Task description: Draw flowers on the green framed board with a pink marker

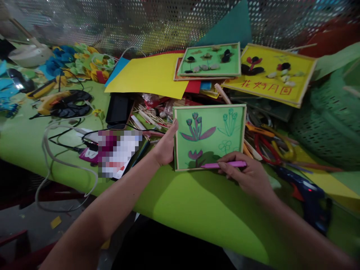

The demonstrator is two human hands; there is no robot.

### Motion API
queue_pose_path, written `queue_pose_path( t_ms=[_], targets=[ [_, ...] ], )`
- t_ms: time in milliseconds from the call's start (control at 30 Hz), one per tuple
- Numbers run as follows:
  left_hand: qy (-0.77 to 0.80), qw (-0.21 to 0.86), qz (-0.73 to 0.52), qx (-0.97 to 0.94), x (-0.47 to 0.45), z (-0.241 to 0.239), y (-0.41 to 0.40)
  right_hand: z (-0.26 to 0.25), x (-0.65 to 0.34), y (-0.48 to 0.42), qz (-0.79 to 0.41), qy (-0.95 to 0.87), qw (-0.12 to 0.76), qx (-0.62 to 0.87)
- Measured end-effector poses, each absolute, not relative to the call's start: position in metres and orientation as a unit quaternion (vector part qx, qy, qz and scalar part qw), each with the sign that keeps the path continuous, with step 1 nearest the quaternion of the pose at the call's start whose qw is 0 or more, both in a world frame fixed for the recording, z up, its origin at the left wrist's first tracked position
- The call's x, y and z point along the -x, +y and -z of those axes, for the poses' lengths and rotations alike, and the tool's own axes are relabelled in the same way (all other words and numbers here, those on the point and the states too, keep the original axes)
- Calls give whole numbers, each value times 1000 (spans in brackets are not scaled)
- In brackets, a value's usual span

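A green framed picture [222, 127] with drawn flowers stands tilted on the green table [197, 210]. My left hand [165, 146] grips its left edge, thumb up along the frame. My right hand [247, 174] is closed around a purple marker [225, 164] held sideways, its tip at the purple flower near the picture's lower edge.
Behind stand another green framed picture [210, 60] and a yellow one [275, 73], with yellow paper [149, 77]. A blue glue gun [306, 195] lies right, scissors [270, 144] and sticks [149, 114] behind, cables [56, 150] and a yellow glue gun [56, 101] left, a green basket [332, 112] far right.
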State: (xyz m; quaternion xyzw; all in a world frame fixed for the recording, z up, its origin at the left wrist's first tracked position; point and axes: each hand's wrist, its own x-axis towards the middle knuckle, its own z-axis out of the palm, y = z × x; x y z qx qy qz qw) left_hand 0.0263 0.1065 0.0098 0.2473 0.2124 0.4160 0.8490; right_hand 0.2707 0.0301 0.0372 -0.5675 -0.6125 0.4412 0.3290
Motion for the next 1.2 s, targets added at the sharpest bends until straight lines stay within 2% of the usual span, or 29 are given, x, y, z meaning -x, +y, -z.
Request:
queue_pose_path(
  t_ms=[467, 1200],
  targets=[
    [245, 845, -414, -235, -22, -7, 106, -37, -270, 31, -448, -615, 327, 561],
    [232, 838, -427, -247, -24, -10, 106, -27, -277, 32, -408, -589, 388, 580]
  ],
)
